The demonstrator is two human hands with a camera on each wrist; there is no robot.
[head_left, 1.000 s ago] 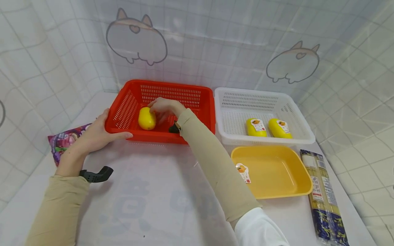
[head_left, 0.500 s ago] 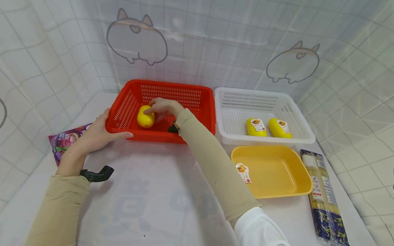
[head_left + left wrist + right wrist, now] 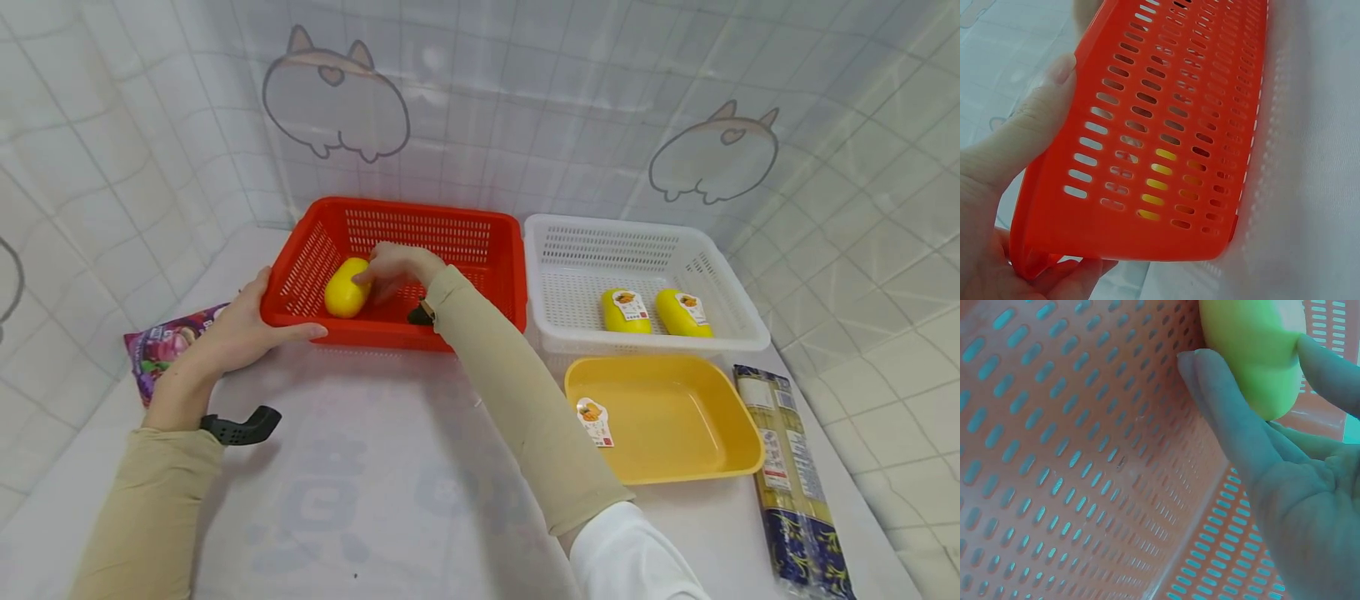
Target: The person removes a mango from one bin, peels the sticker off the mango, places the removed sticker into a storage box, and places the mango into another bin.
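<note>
My left hand grips the near left corner of the red basket, its thumb along the front rim and fingers on the left side. In the left wrist view, the thumb presses the slotted front wall, and yellow shows through some slots. Inside the basket, my right hand holds a smooth yellow mango at the left end. The right wrist view has the thumb on one side of the mango and fingers against the other. The fruit's underside is hidden in the head view.
Right of the red basket stands a white basket with two labelled yellow mangoes. In front are a yellow tray with a sticker and a pack of noodles. A purple bag lies behind the left wrist.
The mango has shifted slightly left and tilted within the red basket, with the right thumb coming onto its near right side. My left hand keeps its grip on the corner.
</note>
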